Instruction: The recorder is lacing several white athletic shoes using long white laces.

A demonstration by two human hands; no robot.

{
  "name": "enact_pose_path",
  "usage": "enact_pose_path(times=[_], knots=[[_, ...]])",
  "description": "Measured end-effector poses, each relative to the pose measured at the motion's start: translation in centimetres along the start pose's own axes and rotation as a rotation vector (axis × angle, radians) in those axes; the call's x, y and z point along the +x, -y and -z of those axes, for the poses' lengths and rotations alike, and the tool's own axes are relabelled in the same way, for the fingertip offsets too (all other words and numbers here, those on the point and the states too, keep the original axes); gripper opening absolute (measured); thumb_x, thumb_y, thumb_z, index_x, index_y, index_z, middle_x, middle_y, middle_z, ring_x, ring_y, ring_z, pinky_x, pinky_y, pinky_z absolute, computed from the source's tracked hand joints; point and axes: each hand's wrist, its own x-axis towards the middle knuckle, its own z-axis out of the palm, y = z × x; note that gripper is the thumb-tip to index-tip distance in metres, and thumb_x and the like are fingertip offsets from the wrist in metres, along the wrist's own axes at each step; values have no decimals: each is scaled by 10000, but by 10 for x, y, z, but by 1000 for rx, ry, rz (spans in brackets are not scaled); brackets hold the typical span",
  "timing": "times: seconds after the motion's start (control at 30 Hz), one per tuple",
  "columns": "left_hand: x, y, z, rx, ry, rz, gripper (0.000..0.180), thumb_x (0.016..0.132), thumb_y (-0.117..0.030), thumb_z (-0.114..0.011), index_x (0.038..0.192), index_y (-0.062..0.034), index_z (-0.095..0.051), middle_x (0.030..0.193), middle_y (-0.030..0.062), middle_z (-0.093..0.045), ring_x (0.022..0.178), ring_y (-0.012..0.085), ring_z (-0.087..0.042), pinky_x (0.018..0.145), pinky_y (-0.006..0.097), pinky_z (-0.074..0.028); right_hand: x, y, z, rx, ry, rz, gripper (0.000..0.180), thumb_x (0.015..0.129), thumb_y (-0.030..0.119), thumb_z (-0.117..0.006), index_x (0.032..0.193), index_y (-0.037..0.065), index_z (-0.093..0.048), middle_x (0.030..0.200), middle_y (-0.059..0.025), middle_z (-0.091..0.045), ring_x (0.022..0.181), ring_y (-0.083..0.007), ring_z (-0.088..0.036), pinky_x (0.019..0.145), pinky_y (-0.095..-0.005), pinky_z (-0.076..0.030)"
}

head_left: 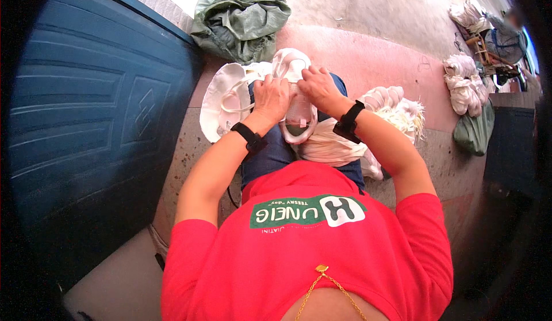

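A white shoe upper [300, 136] lies lengthwise over my lap, its rounded opening toward me. My left hand [272, 98] is closed at its left edge, fingers curled over the middle part. On the opposite edge my right hand [322, 91] is closed too, with fingertips bent in a pinch. Whether a thin lace is also between the fingers is too small to make out. Beside my left hand rests another white upper [217, 104] with a loose pale strap or lace. Dark bands circle both my wrists.
A crumpled green sack [244, 19] sits ahead. Bundled white uppers and laces [394, 105] lie by my right knee. A blue panelled door [69, 108] stands close on the left. Farther right are white bundles [463, 85], a green bag [475, 128] and another person [506, 42].
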Motion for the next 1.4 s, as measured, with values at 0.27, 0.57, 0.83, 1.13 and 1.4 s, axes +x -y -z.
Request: enact_pose_path(times=[0.27,0.57,0.83,1.13,1.4], knots=[[-4,4,3,-37,99,139,278,689,-261,-616,889,-81,-546,879,62,-573,880,261,-482,684,391,-360,4,22,5,712,-493,-187,132,675,43,-590,796,72,-546,880,-84,-504,865,-282,-472,748,-369,-384],[-9,9,-6,37,-7,45,187,682,-207,-575,826,-91,-548,834,65,-564,854,244,-488,670,382,-361,15,26,6,837,-73,-511,177,792,181,-484,830,12,-521,747,-198,-574,726,-360,-559,633,-391,-449],[-1,21,-2,-164,221,230,184,768,-218,-472,861,-75,-542,941,112,-560,937,319,-469,748,463,-395,22,38,-18,443,-26,-439,198,748,184,-494,677,27,-591,665,-174,-585,626,-318,-589,549,-404,-465],[8,22,1,-141,425,213,193,767,-191,-454,891,-86,-557,996,98,-550,985,328,-450,762,498,-380,19,40,-16,415,-76,-395,169,734,167,-497,666,61,-610,638,-136,-591,596,-288,-600,515,-389,-469],[12,27,1,-251,482,283,238,739,-162,-479,941,-106,-592,1056,82,-553,1041,300,-443,797,481,-374,18,38,-34,376,-10,-379,153,747,173,-487,700,44,-554,655,-148,-582,620,-298,-593,514,-397,-458]])
